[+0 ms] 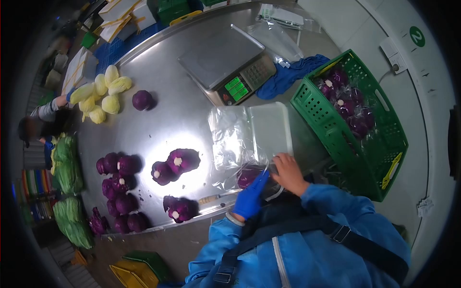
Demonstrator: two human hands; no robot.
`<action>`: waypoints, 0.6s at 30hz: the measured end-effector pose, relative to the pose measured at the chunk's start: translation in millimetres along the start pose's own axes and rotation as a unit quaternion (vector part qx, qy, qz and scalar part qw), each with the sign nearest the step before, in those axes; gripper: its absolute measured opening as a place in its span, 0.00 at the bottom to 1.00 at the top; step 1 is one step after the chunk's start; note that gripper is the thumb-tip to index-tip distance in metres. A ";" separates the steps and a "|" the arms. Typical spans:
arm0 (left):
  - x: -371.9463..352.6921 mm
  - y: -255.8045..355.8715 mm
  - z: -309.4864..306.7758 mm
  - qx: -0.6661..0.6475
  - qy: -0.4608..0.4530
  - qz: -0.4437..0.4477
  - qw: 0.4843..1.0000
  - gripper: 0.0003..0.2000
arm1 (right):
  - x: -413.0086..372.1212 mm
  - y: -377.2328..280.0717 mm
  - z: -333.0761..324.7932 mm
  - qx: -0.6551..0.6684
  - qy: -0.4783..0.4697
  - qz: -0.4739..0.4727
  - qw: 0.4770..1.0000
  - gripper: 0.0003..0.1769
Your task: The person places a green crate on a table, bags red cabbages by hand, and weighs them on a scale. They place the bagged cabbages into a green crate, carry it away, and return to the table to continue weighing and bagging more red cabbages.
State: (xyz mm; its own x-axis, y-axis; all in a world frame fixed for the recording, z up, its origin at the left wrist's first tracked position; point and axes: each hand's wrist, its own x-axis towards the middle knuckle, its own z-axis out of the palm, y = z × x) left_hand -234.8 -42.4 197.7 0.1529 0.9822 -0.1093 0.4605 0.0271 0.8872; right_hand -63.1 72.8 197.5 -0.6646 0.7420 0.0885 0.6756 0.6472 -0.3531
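A purple cabbage (247, 178) lies inside a clear plastic bag (229, 178) at the near edge of the steel table. My left hand (249, 198), in a blue glove, is closed at the bag's right side, its fingers against the cabbage. Just to the right, my bare right hand (289, 174) has its fingers bent at the bag's edge. Both fingertips are partly hidden by film and blur. Beyond the hands lies a stack of clear bags (270, 126). A knife with a wooden handle (209, 198) rests left of my gloved hand.
Loose purple cabbages (178, 161) stand in groups on the steel table (165, 96). A scale (235, 72) is at the back, beside a blue cloth (293, 76). Bagged cabbages fill part of the green crate (331, 129) on the right. Another person's arm (48, 109) reaches toward yellow cabbages (98, 96).
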 end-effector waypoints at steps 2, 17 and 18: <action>-9.1 12.1 -2.4 0.032 0.049 0.013 0.998 0.42 | 0.1 12.6 6.3 0.031 -0.118 0.008 0.992 0.13; -141.8 60.4 126.9 0.152 0.283 -0.353 0.879 0.31 | -117.5 45.4 -41.6 0.008 -0.193 -0.088 0.977 0.13; -136.7 76.5 129.3 0.097 0.315 -0.364 0.871 0.31 | -115.2 41.0 -53.9 -0.003 -0.213 -0.098 0.972 0.14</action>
State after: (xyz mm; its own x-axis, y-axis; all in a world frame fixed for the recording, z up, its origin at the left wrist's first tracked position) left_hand -107.4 -198.6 222.6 -0.7234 0.6271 -0.2889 0.3837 0.7130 0.5868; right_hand 58.4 23.4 223.0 -0.8517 0.4655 -0.2406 0.5237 0.7711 -0.3621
